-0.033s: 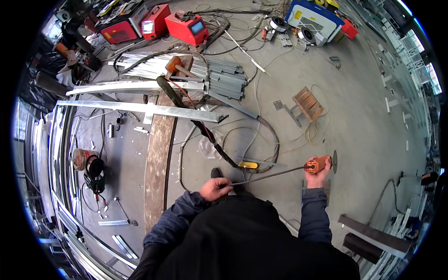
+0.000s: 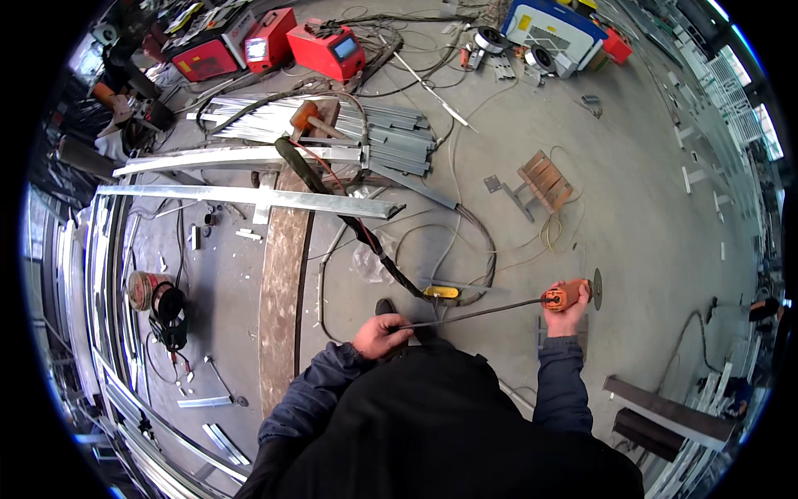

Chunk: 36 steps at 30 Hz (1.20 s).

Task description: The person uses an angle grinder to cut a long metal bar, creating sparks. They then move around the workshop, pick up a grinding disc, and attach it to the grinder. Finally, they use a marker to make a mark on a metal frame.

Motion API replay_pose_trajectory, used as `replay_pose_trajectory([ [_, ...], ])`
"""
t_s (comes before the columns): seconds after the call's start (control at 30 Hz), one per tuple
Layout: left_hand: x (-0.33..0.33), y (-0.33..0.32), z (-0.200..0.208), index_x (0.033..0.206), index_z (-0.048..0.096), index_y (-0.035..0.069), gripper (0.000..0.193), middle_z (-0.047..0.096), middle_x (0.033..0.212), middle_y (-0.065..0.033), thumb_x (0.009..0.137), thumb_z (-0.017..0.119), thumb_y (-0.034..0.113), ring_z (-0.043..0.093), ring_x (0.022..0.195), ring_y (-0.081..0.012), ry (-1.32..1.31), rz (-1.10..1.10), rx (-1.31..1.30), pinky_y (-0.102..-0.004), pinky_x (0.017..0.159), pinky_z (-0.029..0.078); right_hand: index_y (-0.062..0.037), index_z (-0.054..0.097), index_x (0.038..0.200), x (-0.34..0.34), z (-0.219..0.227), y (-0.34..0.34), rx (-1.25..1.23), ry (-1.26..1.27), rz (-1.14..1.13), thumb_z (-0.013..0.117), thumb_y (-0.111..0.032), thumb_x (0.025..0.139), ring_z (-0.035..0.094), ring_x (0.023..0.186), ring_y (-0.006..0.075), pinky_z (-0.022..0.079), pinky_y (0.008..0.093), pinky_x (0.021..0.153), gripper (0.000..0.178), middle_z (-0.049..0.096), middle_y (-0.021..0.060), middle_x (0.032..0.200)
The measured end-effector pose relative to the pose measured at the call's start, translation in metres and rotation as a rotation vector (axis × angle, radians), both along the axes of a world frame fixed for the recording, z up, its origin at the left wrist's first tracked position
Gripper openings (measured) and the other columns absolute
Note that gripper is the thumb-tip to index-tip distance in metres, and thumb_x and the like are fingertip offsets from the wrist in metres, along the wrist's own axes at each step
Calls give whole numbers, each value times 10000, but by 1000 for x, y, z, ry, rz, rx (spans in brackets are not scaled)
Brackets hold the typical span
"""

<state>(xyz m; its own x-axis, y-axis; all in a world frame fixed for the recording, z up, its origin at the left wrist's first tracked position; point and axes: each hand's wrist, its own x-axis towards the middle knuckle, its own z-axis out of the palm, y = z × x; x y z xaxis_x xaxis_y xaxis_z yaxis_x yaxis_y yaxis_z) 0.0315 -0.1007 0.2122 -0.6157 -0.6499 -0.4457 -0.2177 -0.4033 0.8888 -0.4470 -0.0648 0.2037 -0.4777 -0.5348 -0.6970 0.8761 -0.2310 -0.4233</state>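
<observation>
My right hand (image 2: 568, 314) is wrapped round the body of an orange angle grinder (image 2: 562, 297), held out over the floor on the right. The grinder's thin round disc (image 2: 598, 289) stands edge-on at its far right end. From the rear of the grinder a dark power cord (image 2: 482, 313) runs nearly straight across to my left hand (image 2: 381, 337). The fingers of that hand are closed on the cord, close in front of my body. Where the cord goes beyond my left fist is hidden.
A steel beam (image 2: 285, 299) and a bright metal profile (image 2: 332, 202) lie at left. Thick cables loop round a yellow handheld control (image 2: 441, 293). A mallet (image 2: 309, 119) rests by stacked profiles. Red machines (image 2: 327, 51) stand far left; a wooden piece (image 2: 545, 182) lies ahead right.
</observation>
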Motion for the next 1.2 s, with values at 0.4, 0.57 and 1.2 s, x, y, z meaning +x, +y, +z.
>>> replay_pose_trajectory([
  [0.4, 15, -113, 132, 1032, 738, 23, 129, 686, 848, -137, 937, 735, 110, 672, 799, -279, 128, -344, -509, -362, 724, 516, -129, 583, 1114, 97, -123, 95, 328, -110, -240, 572, -437, 934, 613, 1044, 332, 503, 547, 967, 356, 641, 91, 1134],
  [0.57, 0, -125, 126, 1009, 729, 13, 128, 704, 887, -161, 920, 729, 104, 690, 808, -313, 5, -394, -388, -376, 740, 539, -168, 546, 1090, 76, -119, 96, 320, 44, -340, 630, -368, 897, 610, 1030, 303, 513, 513, 947, 290, 595, 71, 1064],
  [1.2, -183, -42, -31, 920, 750, 35, 211, 710, 753, -139, 871, 791, 236, 696, 675, -231, -749, -166, -481, -366, 637, 541, -137, 597, 1025, -388, -162, 141, 76, -157, -538, 585, -364, 965, 619, 886, 250, 521, 463, 898, 235, 615, 27, 963],
])
